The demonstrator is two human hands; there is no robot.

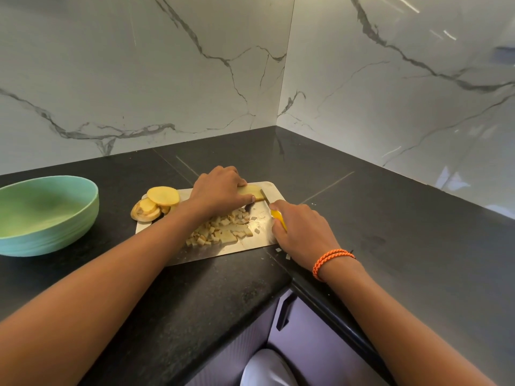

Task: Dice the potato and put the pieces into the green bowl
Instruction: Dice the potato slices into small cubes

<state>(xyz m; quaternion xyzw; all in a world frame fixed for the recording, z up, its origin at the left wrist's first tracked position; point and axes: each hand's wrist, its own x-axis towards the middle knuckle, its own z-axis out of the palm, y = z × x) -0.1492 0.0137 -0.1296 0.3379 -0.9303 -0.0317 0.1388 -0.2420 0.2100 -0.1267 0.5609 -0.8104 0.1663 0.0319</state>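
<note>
A steel cutting board lies on the black counter. My left hand presses down on a stack of potato slices at the board's far edge, with fingers curled over it. My right hand grips a yellow-handled knife, whose blade meets the right end of that stack. A heap of diced potato pieces sits in the middle of the board. Uncut round slices lie at the board's left end. The green bowl stands empty at the far left.
Marble walls close the corner behind and to the right. A few potato scraps lie on the counter by the board's near right corner. The counter's front edge runs just below the board, with a cabinet handle underneath.
</note>
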